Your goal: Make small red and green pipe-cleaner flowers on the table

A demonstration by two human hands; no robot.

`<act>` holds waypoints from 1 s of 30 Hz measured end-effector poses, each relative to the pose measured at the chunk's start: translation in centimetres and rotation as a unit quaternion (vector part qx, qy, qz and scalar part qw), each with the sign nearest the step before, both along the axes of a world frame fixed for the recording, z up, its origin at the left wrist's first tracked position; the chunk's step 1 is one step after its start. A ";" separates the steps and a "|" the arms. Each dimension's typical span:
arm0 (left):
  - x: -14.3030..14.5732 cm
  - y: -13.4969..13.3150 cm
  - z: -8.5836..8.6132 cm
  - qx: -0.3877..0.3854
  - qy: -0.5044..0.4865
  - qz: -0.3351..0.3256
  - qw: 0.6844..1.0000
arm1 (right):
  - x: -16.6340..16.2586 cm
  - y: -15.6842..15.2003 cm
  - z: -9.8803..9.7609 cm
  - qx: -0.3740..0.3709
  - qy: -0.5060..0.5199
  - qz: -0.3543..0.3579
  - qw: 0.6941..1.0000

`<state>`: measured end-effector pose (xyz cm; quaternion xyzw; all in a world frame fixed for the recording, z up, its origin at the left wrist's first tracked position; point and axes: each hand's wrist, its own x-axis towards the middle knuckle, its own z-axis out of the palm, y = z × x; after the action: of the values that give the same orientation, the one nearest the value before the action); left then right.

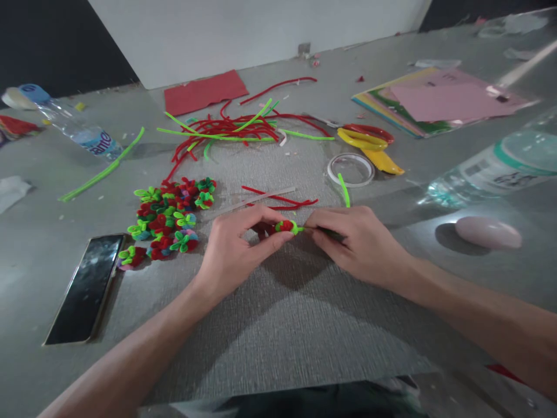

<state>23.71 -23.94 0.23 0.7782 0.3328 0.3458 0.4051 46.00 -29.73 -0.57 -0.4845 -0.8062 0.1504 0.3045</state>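
Near the table's middle, my left hand (243,241) pinches a small red and green pipe-cleaner piece (286,226) between thumb and fingers. My right hand (354,238) is closed on the green pipe-cleaner end (300,230) that sticks out of its right side. Part of that end is hidden by my fingertips. A longer bright green pipe cleaner (343,190) rises behind my right hand. Just beyond my hands lie short red pipe cleaners (287,203) and a thin whitish stick (265,197). Left of my left hand sits a cluster of red and green pipe-cleaner pieces (161,223).
Loose red and green pipe cleaners (230,130) lie behind. Yellow-handled scissors (365,136) and a tape roll (350,169) are at the right, near coloured paper (452,98). A phone (85,290), a water bottle (82,128), a larger bottle (496,165) and a pink oval object (488,232) flank me.
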 end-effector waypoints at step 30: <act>0.0 0.6 -0.7 -0.263 -0.123 -0.011 0.957 | -0.2 -0.3 0.2 -0.008 0.033 -0.003 0.999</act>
<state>23.67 -23.36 -0.47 0.5992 0.3510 0.3342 0.6372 45.75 -30.04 -0.40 -0.4840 -0.7931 0.1722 0.3272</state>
